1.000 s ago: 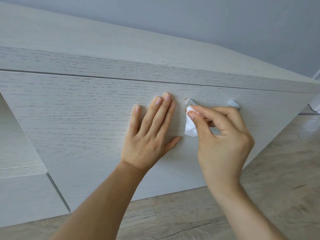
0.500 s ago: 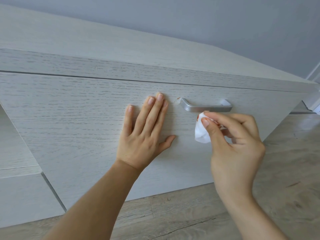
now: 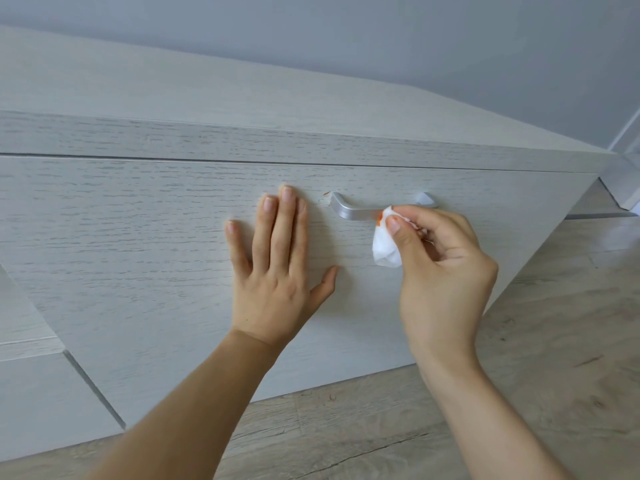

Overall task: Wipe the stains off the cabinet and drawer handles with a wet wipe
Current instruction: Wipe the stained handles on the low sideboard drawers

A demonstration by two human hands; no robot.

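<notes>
The left hand (image 3: 277,271) lay flat, fingers straight, on the pale wood-grain drawer front (image 3: 138,254). An orange smear (image 3: 326,194) sat beside the brushed silver bar handle (image 3: 360,211). The right hand (image 3: 443,271) pinched a crumpled, orange-stained white wet wipe (image 3: 384,249) against the handle; a clean fold would likely lift more.

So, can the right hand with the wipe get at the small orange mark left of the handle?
Probably yes. The right hand holds the wipe at the handle; the orange mark lies uncovered between that handle and the left hand's fingertips, which are flat on the drawer front.
</notes>
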